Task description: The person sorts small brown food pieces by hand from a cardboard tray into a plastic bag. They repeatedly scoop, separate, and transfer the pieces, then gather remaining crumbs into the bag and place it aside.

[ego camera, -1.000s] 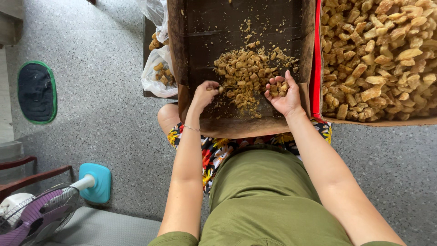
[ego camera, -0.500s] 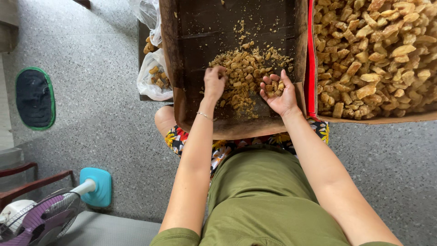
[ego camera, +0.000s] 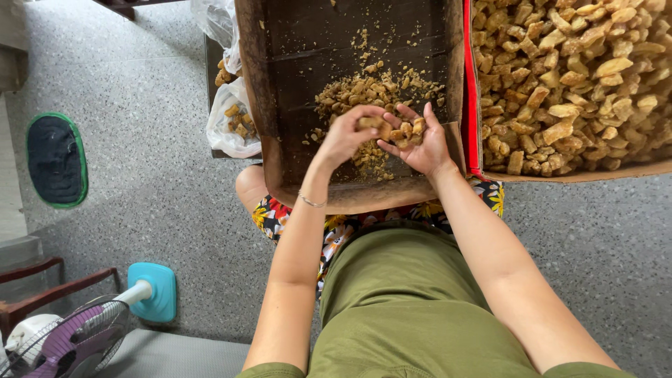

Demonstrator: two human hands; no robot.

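Small tan chunks [ego camera: 408,131], irregular and golden-brown, sit in the cupped right hand [ego camera: 418,143] at centre frame; its fingers curl loosely upward around them, palm up. Left hand [ego camera: 348,133] meets it from the left, fingers pinched closed on one chunk [ego camera: 371,123], fingertips touching the right hand's load. A thin bracelet [ego camera: 311,202] circles the left wrist.

Both hands hover over a dark cardboard tray [ego camera: 294,105], upper centre of frame. A scatter of crumbs and small pieces [ego camera: 364,91] lies on the tray floor just above and beneath the hands.

Right of the tray, touching its wall, a red-edged box [ego camera: 470,84] heaped with larger chunks of the same tan stuff [ego camera: 574,77], filling the upper right.

Left of the tray, a clear plastic bag [ego camera: 231,119] with a few chunks inside.

Lower centre: olive-green lap [ego camera: 399,301], floral cloth [ego camera: 280,213] at the knee under the tray's near edge.

Speckled grey floor [ego camera: 140,175]. Dark oval mat with green rim [ego camera: 56,159] at left edge. Fan with teal base [ego camera: 150,290] at lower left.
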